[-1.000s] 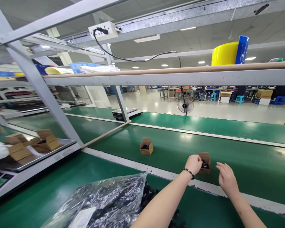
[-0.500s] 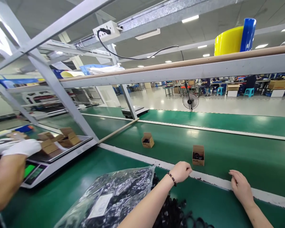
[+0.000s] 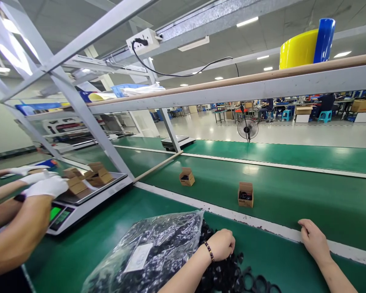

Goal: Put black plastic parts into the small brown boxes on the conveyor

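My left hand, a beaded bracelet on its wrist, is over a heap of loose black ring-shaped parts. Its fingers are curled closed, the fingertips hidden; I cannot see what is in them. A clear plastic bag with a white label lies beside it, full of black pieces. To the right, my right hand rests by the white strip, loosely open and holding nothing. Ahead on the green belt stands a small open cardboard box with black parts inside; farther left is a similar box.
At left, a co-worker's gloved hands are beside a weighing scale carrying open cardboard boxes. A metal shelf frame spans overhead, with yellow and blue tape rolls. Another scale and a fan stand farther back.
My left hand has drawn back from beside the nearer box to the heap of black parts. My right hand has barely moved. More of the gloved hands shows at left.
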Demonstrator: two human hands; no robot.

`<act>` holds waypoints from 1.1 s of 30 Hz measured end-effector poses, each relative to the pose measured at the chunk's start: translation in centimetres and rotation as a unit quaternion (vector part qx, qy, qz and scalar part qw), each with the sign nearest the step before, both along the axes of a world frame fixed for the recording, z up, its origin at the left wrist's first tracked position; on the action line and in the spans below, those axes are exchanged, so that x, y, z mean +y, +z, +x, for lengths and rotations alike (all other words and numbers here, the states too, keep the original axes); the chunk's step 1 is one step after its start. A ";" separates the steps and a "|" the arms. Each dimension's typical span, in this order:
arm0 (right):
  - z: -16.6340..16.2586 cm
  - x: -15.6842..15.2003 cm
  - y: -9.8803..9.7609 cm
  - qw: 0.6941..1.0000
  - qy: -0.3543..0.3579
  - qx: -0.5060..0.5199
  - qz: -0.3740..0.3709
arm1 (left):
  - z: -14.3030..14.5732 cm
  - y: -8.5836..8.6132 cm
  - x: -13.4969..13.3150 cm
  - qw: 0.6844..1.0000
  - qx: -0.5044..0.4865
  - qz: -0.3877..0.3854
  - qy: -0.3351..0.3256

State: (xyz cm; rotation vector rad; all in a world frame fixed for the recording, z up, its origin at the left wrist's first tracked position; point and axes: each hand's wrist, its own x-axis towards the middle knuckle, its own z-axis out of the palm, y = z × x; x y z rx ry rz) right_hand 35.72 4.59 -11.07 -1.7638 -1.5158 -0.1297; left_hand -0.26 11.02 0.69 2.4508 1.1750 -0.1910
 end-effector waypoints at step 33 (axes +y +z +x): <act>-5.2 -4.4 10.3 0.943 0.072 -0.093 -0.311 | 5.3 -1.5 -1.6 0.989 -0.125 0.046 0.063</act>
